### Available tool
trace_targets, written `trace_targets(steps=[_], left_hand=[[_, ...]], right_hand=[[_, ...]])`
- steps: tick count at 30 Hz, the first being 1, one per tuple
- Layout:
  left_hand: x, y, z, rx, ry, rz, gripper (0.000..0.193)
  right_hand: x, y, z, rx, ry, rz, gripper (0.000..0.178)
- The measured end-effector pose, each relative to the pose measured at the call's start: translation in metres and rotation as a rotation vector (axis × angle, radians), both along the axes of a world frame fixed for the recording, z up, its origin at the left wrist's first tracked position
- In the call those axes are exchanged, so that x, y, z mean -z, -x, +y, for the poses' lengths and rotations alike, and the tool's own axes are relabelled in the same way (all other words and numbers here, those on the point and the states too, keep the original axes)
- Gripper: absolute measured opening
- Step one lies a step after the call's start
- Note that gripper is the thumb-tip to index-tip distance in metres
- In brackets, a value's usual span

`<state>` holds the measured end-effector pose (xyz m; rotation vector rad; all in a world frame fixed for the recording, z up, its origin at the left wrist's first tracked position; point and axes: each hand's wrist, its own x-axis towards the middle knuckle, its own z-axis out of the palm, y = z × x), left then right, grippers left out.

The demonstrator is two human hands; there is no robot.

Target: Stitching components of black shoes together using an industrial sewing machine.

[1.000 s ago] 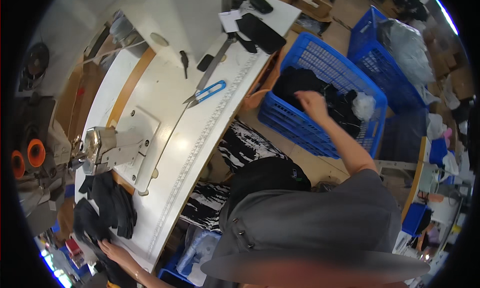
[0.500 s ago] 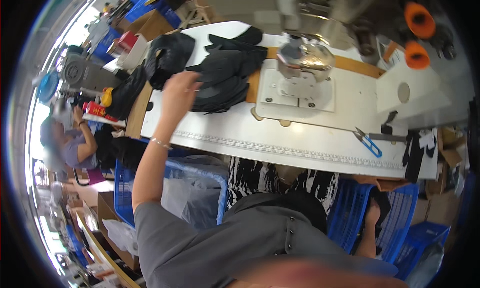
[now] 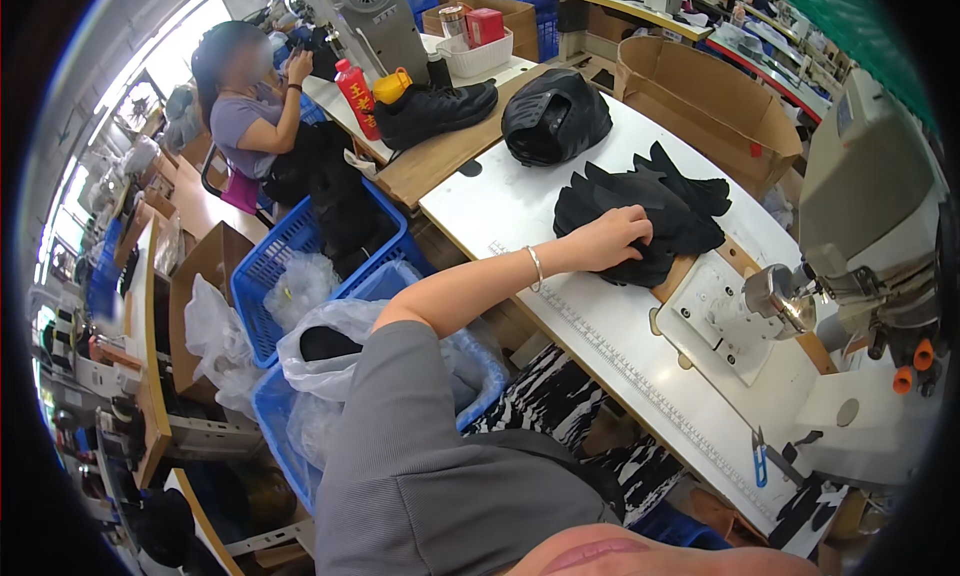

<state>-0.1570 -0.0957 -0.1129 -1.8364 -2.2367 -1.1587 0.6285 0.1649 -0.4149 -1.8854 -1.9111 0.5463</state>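
Note:
My left hand (image 3: 617, 239) lies on a pile of black fabric pieces (image 3: 655, 201) on the white sewing table (image 3: 480, 211). Its fingers are curled and pressed into the near side of the pile; whether they pinch one piece or several is hidden. The pieces overlap like a fan, with pointed ends at the far side. Right of the pile stands a sewing machine (image 3: 785, 301), its metal head over a white plate. Behind the pile sits a rounded black bundle (image 3: 556, 117). My right hand is out of view.
Blue-handled thread snips (image 3: 760, 461) lie near the table's right end, past a printed ruler strip (image 3: 610, 351). Blue baskets (image 3: 262, 406) with plastic bags stand left of my legs. Beyond are a black shoe (image 3: 437, 114), a red can (image 3: 357, 98), a large carton (image 3: 700, 96) and a seated co-worker (image 3: 250, 116).
My view has swung to the left. My left hand has gone from above the table, near the black bundle, down onto the fabric pile. My right hand, earlier by a blue basket, has left the view.

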Motion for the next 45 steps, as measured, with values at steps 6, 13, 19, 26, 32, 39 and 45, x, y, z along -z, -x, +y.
trace_targets(steps=[6, 13, 19, 26, 32, 39, 45], left_hand=[[-0.019, 0.001, 0.0, -0.088, -0.231, 0.057, 0.01], [-0.08, -0.049, 0.013, -0.074, -0.569, -0.075, 0.026], [-0.08, -0.105, 0.045, 0.014, -0.467, -0.243, 0.038], [-0.092, -0.132, 0.059, 0.103, -0.326, -0.367, 0.026], [-0.103, -0.139, 0.071, 0.127, -0.417, 0.305, 0.036], [-0.105, -0.136, 0.072, 0.119, -0.354, 0.435, 0.037], [-0.108, -0.137, 0.078, 0.155, -0.341, 0.49, 0.038]], right_hand=[[-0.124, 0.127, 0.017, -0.171, -0.344, 0.116, 0.018], [-0.282, 0.29, 0.02, -0.588, -0.877, 0.354, 0.019], [-0.354, 0.414, -0.022, -0.926, -1.184, 0.412, 0.019], [-0.337, 0.496, -0.033, -0.948, -1.18, 0.431, 0.048], [-0.352, 0.481, -0.026, -0.975, -1.182, 0.398, 0.034], [-0.362, 0.483, -0.026, -1.009, -1.229, 0.354, 0.03], [-0.362, 0.486, -0.026, -1.003, -1.269, 0.4, 0.029]])
